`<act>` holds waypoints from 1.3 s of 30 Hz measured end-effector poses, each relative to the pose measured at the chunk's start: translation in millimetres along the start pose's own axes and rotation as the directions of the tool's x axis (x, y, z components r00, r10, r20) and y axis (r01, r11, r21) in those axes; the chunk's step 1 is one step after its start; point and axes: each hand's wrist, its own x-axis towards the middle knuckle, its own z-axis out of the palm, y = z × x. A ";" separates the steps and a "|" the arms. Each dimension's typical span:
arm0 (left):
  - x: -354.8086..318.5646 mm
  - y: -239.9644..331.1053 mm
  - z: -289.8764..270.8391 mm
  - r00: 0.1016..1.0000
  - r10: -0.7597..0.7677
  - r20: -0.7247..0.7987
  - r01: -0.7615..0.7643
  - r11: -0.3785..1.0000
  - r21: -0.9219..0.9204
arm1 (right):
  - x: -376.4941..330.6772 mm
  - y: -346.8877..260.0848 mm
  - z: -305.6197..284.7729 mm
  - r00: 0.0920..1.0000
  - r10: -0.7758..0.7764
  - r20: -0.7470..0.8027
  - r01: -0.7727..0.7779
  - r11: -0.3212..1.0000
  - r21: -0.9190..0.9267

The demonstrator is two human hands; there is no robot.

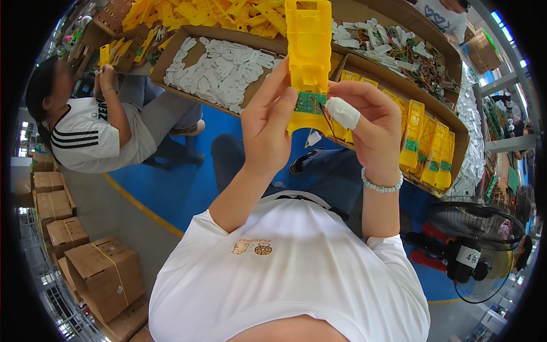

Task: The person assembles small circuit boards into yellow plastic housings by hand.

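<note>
Both hands hold a long yellow plastic housing (309, 51) upright in front of my chest. A small green circuit board (307, 102) lies against its lower part, with thin dark and red wires coming off the right side. My left hand (266, 119) grips the housing's left edge, its thumb pressing at the board. At the right edge, my right hand (373, 119) is closed with its index finger against the housing. A white wrap (343, 113) covers my right thumb, which sits by the wires. Part of the right fingers is hidden.
Ahead stand cardboard boxes of white plastic pieces (222, 68), wired parts (393, 48) and yellow housings with boards (436, 149). Loose yellow housings (211, 14) are heaped behind. A co-worker (97, 119) sits left, a black fan (476, 245) stands right, and cartons (105, 273) are stacked lower left.
</note>
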 end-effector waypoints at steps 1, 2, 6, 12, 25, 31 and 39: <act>-0.2 0.2 -0.7 1.000 0.008 -0.012 -0.008 1.000 0.006 | 0.5 -0.6 1.7 1.000 0.001 0.000 -0.001 1.000 0.001; -0.8 0.9 -1.6 1.000 0.007 -0.012 -0.007 1.000 0.007 | 0.7 -2.6 4.1 1.000 0.008 0.017 -0.008 1.000 0.015; -1.7 1.3 -0.8 0.997 -0.024 -0.071 0.028 0.998 0.060 | 0.3 -5.5 11.1 1.000 0.030 0.004 -0.031 0.999 0.043; -6.0 -2.3 -2.8 0.999 0.042 -0.021 -0.039 0.993 0.109 | -2.1 -0.6 9.5 0.999 0.049 -0.018 -0.049 0.999 -0.008; -16.5 -4.8 0.1 0.998 0.060 0.008 -0.061 0.993 0.101 | -15.1 -3.4 15.7 0.999 0.007 -0.052 -0.015 0.988 -0.152; -17.0 3.3 -1.0 0.998 0.020 0.056 -0.027 0.992 0.123 | -16.4 -3.7 13.5 0.999 0.017 -0.042 -0.022 0.991 -0.132; -13.8 16.0 -7.0 0.995 -0.024 0.099 0.002 0.975 0.222 | -18.7 -5.0 9.5 0.995 0.089 -0.039 -0.092 0.992 -0.084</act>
